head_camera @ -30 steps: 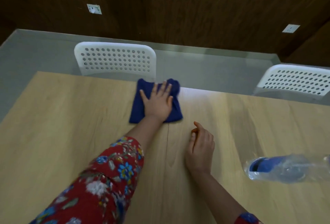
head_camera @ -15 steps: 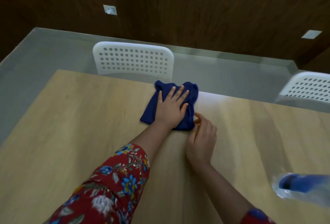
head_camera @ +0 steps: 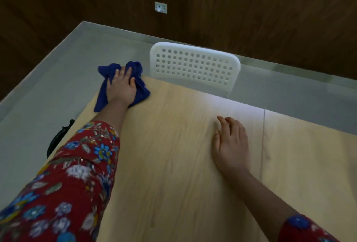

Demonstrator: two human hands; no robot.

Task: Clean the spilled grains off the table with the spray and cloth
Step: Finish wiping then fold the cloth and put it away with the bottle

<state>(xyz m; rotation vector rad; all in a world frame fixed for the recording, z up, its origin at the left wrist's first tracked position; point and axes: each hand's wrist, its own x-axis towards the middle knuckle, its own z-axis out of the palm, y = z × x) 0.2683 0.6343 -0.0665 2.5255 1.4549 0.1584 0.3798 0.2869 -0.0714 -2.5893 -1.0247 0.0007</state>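
My left hand (head_camera: 120,87) lies on the dark blue cloth (head_camera: 142,89) at the table's far left corner. Its fingers dig into the bunched fabric and grip it. Part of the cloth hangs past the table's left edge. My right hand (head_camera: 230,145) rests palm down on the light wooden table (head_camera: 173,164), fingers straight, holding nothing. The spray bottle is out of view. I can make out no grains on the tabletop.
A white perforated chair (head_camera: 195,66) stands just beyond the far table edge, right of the cloth. A black object (head_camera: 58,139) sits below the left table edge. Grey floor and a dark wood wall lie beyond.
My left hand has swept the cloth leftward to the table's far left corner, where it now bunches. My right hand has flattened on the table. The spray bottle has left the view.
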